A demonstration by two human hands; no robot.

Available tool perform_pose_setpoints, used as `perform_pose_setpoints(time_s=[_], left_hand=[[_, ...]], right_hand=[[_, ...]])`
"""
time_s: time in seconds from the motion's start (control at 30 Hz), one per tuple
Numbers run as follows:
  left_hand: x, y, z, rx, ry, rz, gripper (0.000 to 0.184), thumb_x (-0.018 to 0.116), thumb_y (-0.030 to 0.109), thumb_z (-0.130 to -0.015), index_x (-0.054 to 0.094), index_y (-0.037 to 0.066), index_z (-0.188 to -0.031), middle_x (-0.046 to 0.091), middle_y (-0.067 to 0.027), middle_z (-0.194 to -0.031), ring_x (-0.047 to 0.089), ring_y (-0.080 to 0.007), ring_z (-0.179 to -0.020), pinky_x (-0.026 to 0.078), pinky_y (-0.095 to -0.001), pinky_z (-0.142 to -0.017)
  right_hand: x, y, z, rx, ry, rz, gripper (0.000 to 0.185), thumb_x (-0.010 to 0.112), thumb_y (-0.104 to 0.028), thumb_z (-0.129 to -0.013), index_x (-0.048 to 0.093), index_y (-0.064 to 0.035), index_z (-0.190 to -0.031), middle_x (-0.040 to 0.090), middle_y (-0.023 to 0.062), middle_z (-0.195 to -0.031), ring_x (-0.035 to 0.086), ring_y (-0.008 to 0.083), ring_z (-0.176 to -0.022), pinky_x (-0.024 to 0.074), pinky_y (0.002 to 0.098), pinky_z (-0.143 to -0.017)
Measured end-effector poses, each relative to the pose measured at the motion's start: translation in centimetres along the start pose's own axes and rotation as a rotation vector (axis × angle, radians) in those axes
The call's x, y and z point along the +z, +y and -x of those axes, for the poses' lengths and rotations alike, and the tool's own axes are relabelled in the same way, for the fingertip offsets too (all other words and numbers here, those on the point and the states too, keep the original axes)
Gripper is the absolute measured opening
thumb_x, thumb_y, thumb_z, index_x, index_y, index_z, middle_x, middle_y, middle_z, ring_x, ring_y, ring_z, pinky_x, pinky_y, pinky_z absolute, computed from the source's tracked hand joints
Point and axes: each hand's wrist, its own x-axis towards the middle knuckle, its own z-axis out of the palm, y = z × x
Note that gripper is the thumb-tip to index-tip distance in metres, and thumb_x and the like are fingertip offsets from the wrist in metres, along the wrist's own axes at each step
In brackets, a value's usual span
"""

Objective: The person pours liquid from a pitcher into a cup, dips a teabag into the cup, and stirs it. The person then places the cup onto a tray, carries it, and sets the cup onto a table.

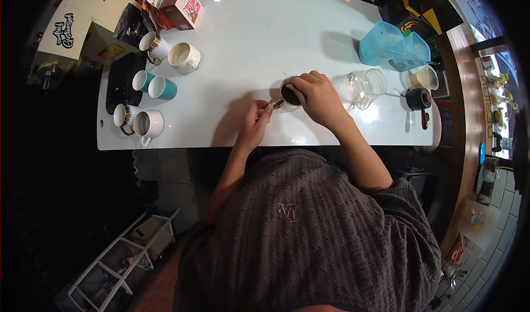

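left hand (255,125): thumb and fingertips grasping the handle side of the cup (289,95), likely to steady it. right hand (316,98): fingers bent down over the rim, partly hiding it; cannot tell if they grip something small or just press the cup. cup sits near the front edge of the white table (243,41), between the hands, right in front of the person, probably for easy reach and a straight look down into it; dark contents show inside. glass server (365,89) stands just beyond the right forearm, apart from it, maybe parked there for elbow room. blue bin (380,44) behind it, black-topped pot (417,99) off to the right. teal cup (164,88) and white mug (187,58) stand well left, seemingly grouped out of the hands' way.
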Motion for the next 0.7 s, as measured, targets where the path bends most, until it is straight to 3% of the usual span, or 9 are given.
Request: perform_pose_setpoints(time_s=[0.17, 0.37, 0.43, 0.57, 0.7], left_hand=[[-0.2, 0.1, 0.0, -0.017, -0.012, -0.019, 0.017, 0.051, 0.023, -0.098, 0.053, 0.007, -0.103, 0.053, 0.0025, -0.088, 0.047, -0.0048, -0.073, 0.036, -0.0205, -0.064], [-0.3, 0.5, -0.2, 0.011, -0.029, -0.016, 0.017, 0.051, 0.022, -0.098, 0.053, 0.006, -0.103, 0.053, 0.0023, -0.087, 0.047, -0.0051, -0.074, 0.037, -0.0202, -0.065], [-0.4, 0.4, -0.5, 0.014, -0.023, -0.006, 0.022, 0.054, 0.021, -0.097, 0.053, 0.001, -0.102, 0.054, -0.0015, -0.087, 0.045, -0.0064, -0.071, 0.039, -0.0229, -0.065], [-0.6, 0.4, -0.7, -0.005, -0.039, -0.008, 0.023, 0.054, 0.022, -0.097, 0.053, 0.0, -0.103, 0.055, -0.0022, -0.089, 0.046, -0.0069, -0.072, 0.04, -0.023, -0.066], [-0.7, 0.7, -0.8, -0.024, -0.055, -0.02, 0.024, 0.055, 0.023, -0.097, 0.053, 0.0, -0.104, 0.056, -0.0028, -0.09, 0.047, -0.0078, -0.075, 0.041, -0.0237, -0.069]], right_hand=[[-0.7, -0.1, 0.0, 0.038, -0.196, -0.08, 0.013, 0.058, -0.015, -0.089, 0.063, -0.003, -0.087, 0.064, 0.01, -0.084, 0.056, 0.0292, -0.083, 0.0445, 0.0393, -0.079], [-0.1, 0.4, 0.0, 0.005, -0.028, 0.031, 0.015, 0.056, -0.019, -0.089, 0.062, -0.0061, -0.084, 0.066, 0.0095, -0.083, 0.057, 0.0283, -0.079, 0.0443, 0.0394, -0.077], [-0.1, 0.2, 0.0, 0.001, -0.04, -0.017, 0.014, 0.056, -0.019, -0.088, 0.062, -0.0063, -0.085, 0.066, 0.0091, -0.084, 0.057, 0.028, -0.08, 0.0442, 0.0391, -0.077], [-1.1, -0.3, 0.2, 0.015, -0.163, -0.094, 0.013, 0.057, -0.016, -0.089, 0.063, -0.0035, -0.088, 0.064, 0.01, -0.084, 0.055, 0.0288, -0.082, 0.0429, 0.0396, -0.08], [-0.8, 0.1, 0.3, 0.028, -0.099, -0.031, 0.014, 0.057, -0.016, -0.09, 0.062, -0.0033, -0.088, 0.064, 0.0104, -0.082, 0.055, 0.0288, -0.082, 0.0425, 0.0396, -0.079]])
